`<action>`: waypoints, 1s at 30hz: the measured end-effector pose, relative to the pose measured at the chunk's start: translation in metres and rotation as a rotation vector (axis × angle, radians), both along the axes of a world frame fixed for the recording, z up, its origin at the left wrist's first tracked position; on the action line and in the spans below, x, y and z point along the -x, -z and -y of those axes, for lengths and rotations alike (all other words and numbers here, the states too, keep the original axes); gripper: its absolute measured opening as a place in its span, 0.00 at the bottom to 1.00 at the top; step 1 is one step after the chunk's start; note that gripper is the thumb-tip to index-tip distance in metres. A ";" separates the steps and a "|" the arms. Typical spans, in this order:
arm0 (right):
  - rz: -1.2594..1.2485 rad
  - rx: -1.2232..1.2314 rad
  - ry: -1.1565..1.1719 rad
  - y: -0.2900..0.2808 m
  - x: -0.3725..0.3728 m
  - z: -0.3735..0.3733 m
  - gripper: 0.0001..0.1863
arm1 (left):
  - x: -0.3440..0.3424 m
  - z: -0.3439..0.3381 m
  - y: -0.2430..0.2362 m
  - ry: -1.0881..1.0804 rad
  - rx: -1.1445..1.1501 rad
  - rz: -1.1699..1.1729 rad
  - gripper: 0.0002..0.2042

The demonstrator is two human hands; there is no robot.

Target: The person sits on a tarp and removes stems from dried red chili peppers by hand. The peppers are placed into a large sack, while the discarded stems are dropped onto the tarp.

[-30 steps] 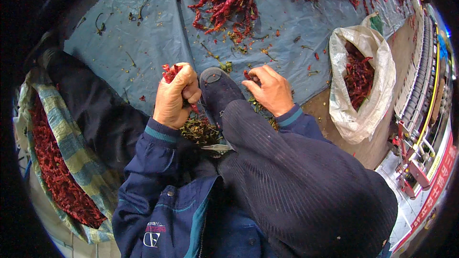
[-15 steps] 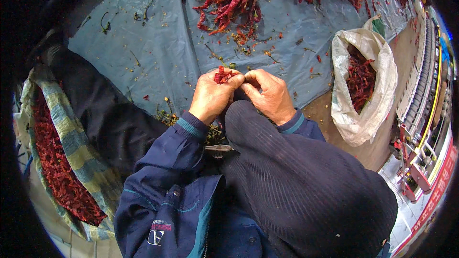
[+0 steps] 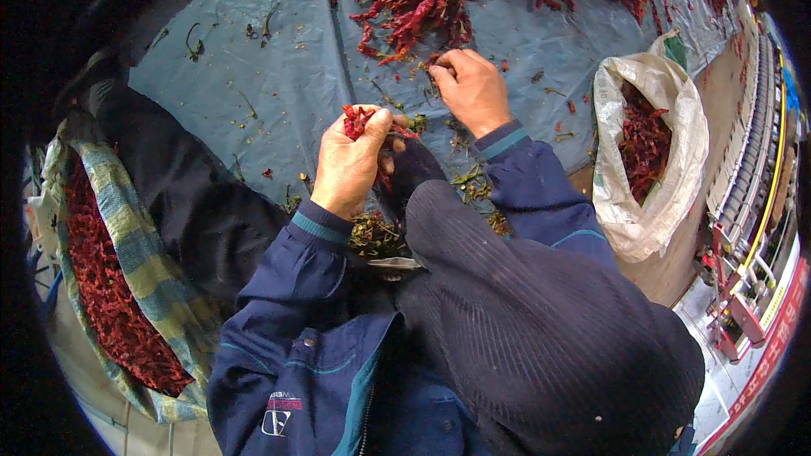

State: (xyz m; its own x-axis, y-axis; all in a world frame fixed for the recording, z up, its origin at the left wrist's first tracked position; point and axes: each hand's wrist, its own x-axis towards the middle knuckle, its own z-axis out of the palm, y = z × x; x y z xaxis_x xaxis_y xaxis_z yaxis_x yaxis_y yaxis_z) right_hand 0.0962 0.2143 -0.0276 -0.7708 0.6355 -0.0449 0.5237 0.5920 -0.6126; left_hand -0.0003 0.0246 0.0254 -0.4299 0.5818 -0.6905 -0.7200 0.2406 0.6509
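Several crumpled dried red chilies (image 3: 356, 122) are gripped in my left hand (image 3: 346, 171), their red skins poking out above the thumb and below the fingers. My right hand (image 3: 475, 95) is stretched forward over the sheet, just short of a heap of dried red chilies (image 3: 420, 15). Its fingers are curled inward toward the thumb; what they hold, if anything, is too small to make out. Beneath my left wrist, between my legs, lies a pile of greenish chili stems (image 3: 376, 236).
A blue-grey plastic sheet (image 3: 279, 67) spreads ahead, scattered with stems and seeds. On the right stands a white woven sack (image 3: 619, 228) with chilies inside; on the left, a checked sack (image 3: 139, 262) full of chilies. Machinery with rollers (image 3: 752, 143) runs along the far right.
My hands were together at the chilies; now they are apart. The right one has moved forward toward the heap, while the left has shifted slightly left and nearer, keeping its chilies.
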 end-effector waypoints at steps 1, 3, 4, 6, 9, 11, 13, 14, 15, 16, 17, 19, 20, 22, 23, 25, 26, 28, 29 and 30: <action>-0.048 0.132 0.008 -0.001 -0.006 -0.003 0.08 | -0.002 0.000 -0.001 -0.026 -0.017 0.025 0.08; -0.095 0.293 0.063 -0.002 -0.016 0.003 0.09 | -0.002 0.002 0.001 -0.043 -0.023 0.052 0.09; -0.116 0.372 0.090 -0.005 -0.022 0.007 0.10 | -0.003 0.002 0.002 -0.052 -0.027 0.067 0.09; -0.113 0.779 0.211 -0.018 -0.033 0.016 0.10 | -0.005 -0.001 0.004 -0.026 -0.002 0.119 0.09; -0.224 1.093 0.291 -0.045 -0.039 0.029 0.08 | -0.003 -0.008 0.003 0.059 0.039 0.162 0.09; -0.240 1.013 0.202 -0.051 -0.040 0.040 0.08 | -0.002 -0.012 0.000 0.103 0.054 0.164 0.10; -0.174 0.949 0.135 -0.059 -0.039 0.045 0.07 | -0.001 -0.015 -0.001 0.111 0.042 0.192 0.10; -0.170 0.866 0.081 -0.063 -0.038 0.046 0.07 | 0.000 -0.016 -0.001 0.115 0.036 0.207 0.09; -0.168 0.783 0.029 -0.065 -0.036 0.046 0.08 | -0.001 -0.014 0.002 0.108 0.017 0.242 0.10; -0.166 0.699 -0.022 -0.066 -0.036 0.047 0.08 | -0.001 -0.010 0.007 0.102 -0.001 0.276 0.10; -0.192 0.679 -0.012 -0.065 -0.036 0.048 0.09 | 0.000 -0.007 0.010 0.096 -0.020 0.311 0.11; -0.123 0.617 -0.050 -0.069 -0.040 0.046 0.08 | 0.002 -0.005 0.008 -0.029 -0.105 0.410 0.12; -0.089 0.587 -0.069 -0.070 -0.042 0.043 0.08 | 0.003 -0.003 0.008 -0.092 -0.147 0.459 0.13; -0.002 0.473 -0.109 -0.067 -0.050 0.035 0.07 | 0.006 0.002 0.011 -0.084 -0.195 0.486 0.14; 0.041 0.416 -0.129 -0.066 -0.052 0.033 0.07 | 0.007 0.003 0.012 -0.084 -0.210 0.504 0.14; -0.023 0.473 -0.031 -0.064 -0.053 0.034 0.07 | 0.007 0.004 0.012 -0.080 -0.225 0.531 0.14; -0.055 0.502 0.018 -0.064 -0.053 0.035 0.07 | 0.007 0.004 0.013 -0.078 -0.227 0.541 0.14; -0.070 0.528 0.069 -0.064 -0.047 0.036 0.07 | 0.006 0.003 0.011 -0.077 -0.235 0.559 0.13; -0.063 0.507 0.074 -0.065 -0.043 0.034 0.08 | 0.005 0.005 0.010 -0.082 -0.239 0.566 0.13; -0.056 0.484 0.080 -0.064 -0.040 0.031 0.08 | 0.005 0.005 0.009 -0.086 -0.244 0.572 0.13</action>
State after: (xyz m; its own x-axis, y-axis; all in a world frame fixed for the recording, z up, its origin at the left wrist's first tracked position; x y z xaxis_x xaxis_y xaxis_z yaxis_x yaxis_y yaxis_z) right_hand 0.1366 0.1831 0.0368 -0.7303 0.6091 -0.3094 0.5141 0.1918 -0.8360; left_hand -0.0053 0.0196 0.0165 -0.0836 0.7313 -0.6769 -0.9808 0.0596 0.1856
